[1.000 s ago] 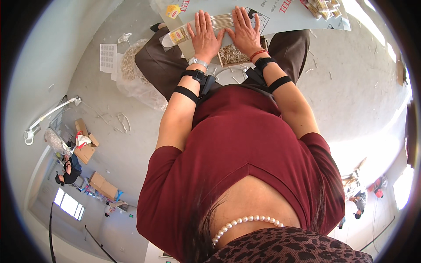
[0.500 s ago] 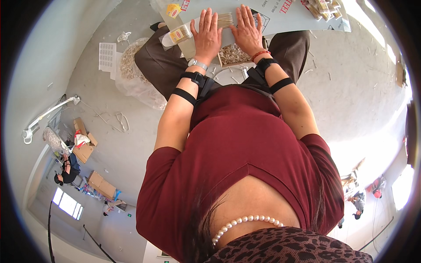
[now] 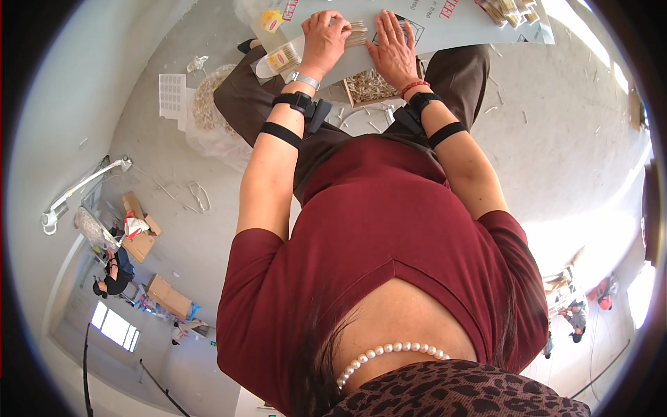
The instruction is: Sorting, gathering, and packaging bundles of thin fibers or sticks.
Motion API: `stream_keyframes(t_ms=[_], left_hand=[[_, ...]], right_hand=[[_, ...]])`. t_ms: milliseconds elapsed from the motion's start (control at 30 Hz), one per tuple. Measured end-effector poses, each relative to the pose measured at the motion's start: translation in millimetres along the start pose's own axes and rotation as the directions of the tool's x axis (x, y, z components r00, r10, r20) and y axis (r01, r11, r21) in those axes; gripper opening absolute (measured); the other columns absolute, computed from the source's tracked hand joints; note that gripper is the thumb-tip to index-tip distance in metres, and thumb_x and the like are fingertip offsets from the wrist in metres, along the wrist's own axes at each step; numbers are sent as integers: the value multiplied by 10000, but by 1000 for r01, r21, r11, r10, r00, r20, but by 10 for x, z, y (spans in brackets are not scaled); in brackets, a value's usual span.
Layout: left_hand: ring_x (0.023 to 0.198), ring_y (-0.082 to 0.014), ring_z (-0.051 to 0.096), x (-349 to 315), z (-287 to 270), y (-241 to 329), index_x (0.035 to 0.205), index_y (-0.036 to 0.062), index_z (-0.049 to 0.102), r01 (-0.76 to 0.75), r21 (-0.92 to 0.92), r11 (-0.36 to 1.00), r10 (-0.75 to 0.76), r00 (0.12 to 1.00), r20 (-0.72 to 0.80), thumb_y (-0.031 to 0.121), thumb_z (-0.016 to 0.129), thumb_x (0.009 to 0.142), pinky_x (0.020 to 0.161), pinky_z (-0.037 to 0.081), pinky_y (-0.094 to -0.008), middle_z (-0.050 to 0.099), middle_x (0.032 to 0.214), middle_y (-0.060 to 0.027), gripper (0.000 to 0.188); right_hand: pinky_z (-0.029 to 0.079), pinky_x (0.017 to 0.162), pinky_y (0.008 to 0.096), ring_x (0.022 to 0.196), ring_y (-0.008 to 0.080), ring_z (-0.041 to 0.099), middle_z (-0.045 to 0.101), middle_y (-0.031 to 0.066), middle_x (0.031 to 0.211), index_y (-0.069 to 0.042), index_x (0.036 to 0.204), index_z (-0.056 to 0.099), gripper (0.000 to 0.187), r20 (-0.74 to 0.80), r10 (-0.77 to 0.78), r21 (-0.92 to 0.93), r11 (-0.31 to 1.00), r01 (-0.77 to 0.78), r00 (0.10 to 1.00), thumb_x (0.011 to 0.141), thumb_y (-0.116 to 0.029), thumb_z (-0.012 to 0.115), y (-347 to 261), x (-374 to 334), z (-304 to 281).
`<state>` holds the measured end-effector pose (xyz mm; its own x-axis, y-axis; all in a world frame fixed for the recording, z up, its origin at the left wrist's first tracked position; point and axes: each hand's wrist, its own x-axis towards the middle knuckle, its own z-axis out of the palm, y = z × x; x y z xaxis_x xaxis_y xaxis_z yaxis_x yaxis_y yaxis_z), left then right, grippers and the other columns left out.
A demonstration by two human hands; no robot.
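Thin wooden sticks (image 3: 356,33), which look like cotton swabs, lie in a row on the grey printed board (image 3: 458,35) over my lap. My left hand (image 3: 325,40) is at the row's left end, fingers curled and pinched on the sticks; how many it grips is hidden. My right hand (image 3: 394,52) lies flat at the row's right end, fingers stretched out. Left of my left hand is a clear pack of sticks (image 3: 280,60) with a yellow label. Another yellow label (image 3: 269,21) lies beyond it.
Several filled packs (image 3: 511,10) are piled at the board's far right. Below the board, an open box (image 3: 375,89) holds loose sticks. A clear bag (image 3: 208,104) of them stands on the floor at left, beside a printed sheet (image 3: 171,96). People sit in the background.
My left hand has gone from lying flat with fingers stretched to curled and pinching at the row's end. My right hand has stayed nearly in place.
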<state>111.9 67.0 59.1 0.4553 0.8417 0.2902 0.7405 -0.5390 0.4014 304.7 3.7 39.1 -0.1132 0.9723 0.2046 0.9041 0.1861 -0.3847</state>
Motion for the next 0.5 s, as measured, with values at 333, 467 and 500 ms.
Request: stream_keyframes(t_ms=[333,467,500], left_hand=[[1147,-246,545,85,-13,-72,929,208,706,8,-48,999,-9,1000,-23,215,785,852,990,354,-450,611,1122,33,110],[1153,-246,543,94,-15,-63,931,208,708,-1,-38,999,2,1000,10,218,789,848,993,353,-448,612,1129,36,116],[1152,-249,544,93,-14,-66,944,205,703,-6,-27,1000,7,1000,12,219,793,845,994,354,-452,613,1127,28,134]], right_hand=[[141,1267,520,1567,250,247,337,111,1661,-50,1561,389,634,12,-7,-41,999,8,1000,1051,-409,503,-12,6,-20],[144,1266,521,1564,251,251,341,110,1658,-48,1558,393,634,10,-9,-40,999,9,1000,1050,-410,506,-15,11,-25],[144,1265,521,1564,251,253,341,110,1658,-48,1557,394,635,10,-12,-44,999,12,1000,1048,-410,509,-20,11,-27]])
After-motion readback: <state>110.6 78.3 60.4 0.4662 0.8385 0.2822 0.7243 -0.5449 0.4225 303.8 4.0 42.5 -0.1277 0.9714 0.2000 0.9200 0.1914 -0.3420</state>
